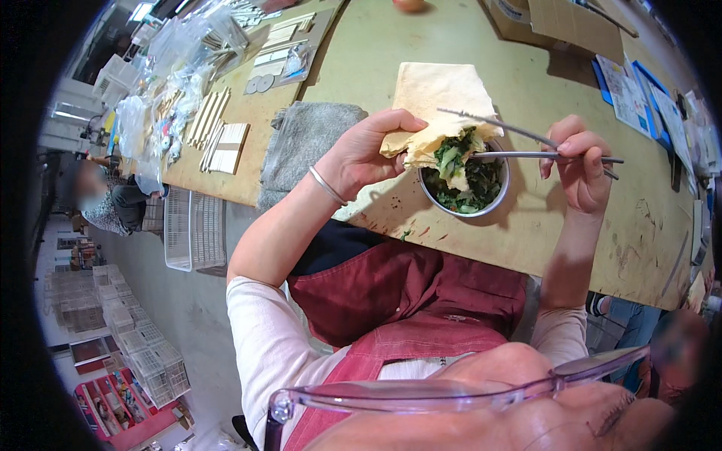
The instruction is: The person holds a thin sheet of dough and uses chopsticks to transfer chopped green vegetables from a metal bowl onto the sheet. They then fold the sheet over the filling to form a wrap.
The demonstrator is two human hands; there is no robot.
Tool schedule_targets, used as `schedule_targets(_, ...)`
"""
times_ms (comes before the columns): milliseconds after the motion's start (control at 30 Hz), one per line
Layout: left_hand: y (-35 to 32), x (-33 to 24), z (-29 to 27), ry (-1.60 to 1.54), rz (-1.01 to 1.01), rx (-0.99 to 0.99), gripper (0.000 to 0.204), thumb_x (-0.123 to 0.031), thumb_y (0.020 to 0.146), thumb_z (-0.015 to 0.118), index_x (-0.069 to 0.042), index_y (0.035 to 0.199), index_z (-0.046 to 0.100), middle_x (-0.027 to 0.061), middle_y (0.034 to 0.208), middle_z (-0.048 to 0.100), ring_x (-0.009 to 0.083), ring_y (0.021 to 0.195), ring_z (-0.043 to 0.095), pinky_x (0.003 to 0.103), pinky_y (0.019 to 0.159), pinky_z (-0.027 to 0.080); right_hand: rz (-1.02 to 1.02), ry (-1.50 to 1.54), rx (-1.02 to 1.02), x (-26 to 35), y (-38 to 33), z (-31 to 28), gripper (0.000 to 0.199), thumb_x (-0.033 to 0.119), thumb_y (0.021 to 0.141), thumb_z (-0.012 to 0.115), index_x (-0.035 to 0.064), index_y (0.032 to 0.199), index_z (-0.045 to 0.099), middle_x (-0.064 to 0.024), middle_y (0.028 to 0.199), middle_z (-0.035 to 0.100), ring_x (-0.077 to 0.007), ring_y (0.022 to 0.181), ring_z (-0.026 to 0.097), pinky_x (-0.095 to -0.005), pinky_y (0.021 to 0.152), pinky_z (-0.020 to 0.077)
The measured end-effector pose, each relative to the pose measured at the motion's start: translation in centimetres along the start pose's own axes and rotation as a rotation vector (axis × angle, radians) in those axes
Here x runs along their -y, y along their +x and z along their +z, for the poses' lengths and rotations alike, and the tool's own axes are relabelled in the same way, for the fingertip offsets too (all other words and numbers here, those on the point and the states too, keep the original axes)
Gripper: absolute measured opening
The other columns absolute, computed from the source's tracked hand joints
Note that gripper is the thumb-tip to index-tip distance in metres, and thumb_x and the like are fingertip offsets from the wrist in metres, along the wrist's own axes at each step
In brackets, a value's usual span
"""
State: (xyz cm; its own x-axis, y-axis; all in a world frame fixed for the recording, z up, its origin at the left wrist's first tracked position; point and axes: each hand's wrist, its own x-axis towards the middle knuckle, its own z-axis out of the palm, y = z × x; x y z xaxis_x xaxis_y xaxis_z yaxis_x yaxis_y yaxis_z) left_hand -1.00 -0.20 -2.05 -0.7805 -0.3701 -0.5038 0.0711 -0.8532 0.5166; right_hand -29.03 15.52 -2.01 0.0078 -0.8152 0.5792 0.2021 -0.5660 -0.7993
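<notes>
The bowl (pixel 468 215) is silvery, its leaves (pixel 453 198) dark green. Above it, the flatbread (pixel 444 89) is cream; left of it, the towel (pixel 310 139) is grey.

This looks like a workshop, with a stained worktable (pixel 353 71) across the centre, rows of pale sticks (pixel 208 118) and plastic bags (pixel 192 45) at upper left, and stacked crates (pixel 139 338) at lower left.

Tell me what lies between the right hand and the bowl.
Grey chopsticks, held in the right hand, span that stretch over the tabletop toward the bowl; the head view shows it.
</notes>
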Motion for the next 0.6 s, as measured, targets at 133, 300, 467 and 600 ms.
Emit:
schedule_targets(133, -0.1, 0.2, 0.5, 0.025, -0.003, -0.039, 0.018, -0.012, 0.085, 0.065, 0.001, 0.098, 0.061, 0.0092, 0.085, 0.067, 0.0157, 0.063, 0.068, 0.021, 0.043, 0.055, 0.063, 0.152, -0.085, -1.1, -0.9, -0.6, 0.042, 0.039, 0.098, 0.051, -0.0001, 0.094, 0.065, -0.013, 0.077, 0.054, -0.0214, 0.067, 0.056, -0.0298, 0.052, 0.0473)
schedule_targets(300, 0.0, 0.0, -0.3, -0.034, -0.027, 0.108, 0.025, -0.016, 0.089, 0.059, 0.006, 0.103, 0.061, 0.0147, 0.094, 0.069, 0.0207, 0.075, 0.071, 0.029, 0.061, 0.062, 0.096, 0.232, -0.171, -1.7, -0.9, -0.3, 0.041, 0.037, 0.099, 0.051, -0.0008, 0.091, 0.064, -0.0138, 0.072, 0.054, -0.0219, 0.062, 0.055, -0.03, 0.047, 0.0468)
schedule_targets(467, -0.2, 0.2, 0.9, -0.127, 0.002, 0.041, 0.031, -0.021, 0.091, 0.057, 0.006, 0.106, 0.058, 0.0167, 0.091, 0.068, 0.0227, 0.061, 0.069, 0.025, 0.046, 0.059, 0.062, 0.262, -0.173, -1.5, -1.2, -0.3, 0.04, 0.037, 0.099, 0.05, 0.0001, 0.091, 0.063, -0.0132, 0.071, 0.053, -0.0212, 0.06, 0.054, -0.0297, 0.044, 0.0459)
schedule_targets(600, -2.0, 0.5, 1.8, -0.12, 0.01, 0.082, 0.034, -0.022, 0.091, 0.055, 0.006, 0.109, 0.056, 0.0211, 0.093, 0.067, 0.0271, 0.062, 0.069, 0.029, 0.049, 0.06, 0.028, 0.288, -0.16, -0.9, -1.5, -0.2, 0.041, 0.039, 0.099, 0.049, 0.0018, 0.09, 0.062, -0.0116, 0.069, 0.051, -0.0199, 0.056, 0.052, -0.0291, 0.042, 0.0441)
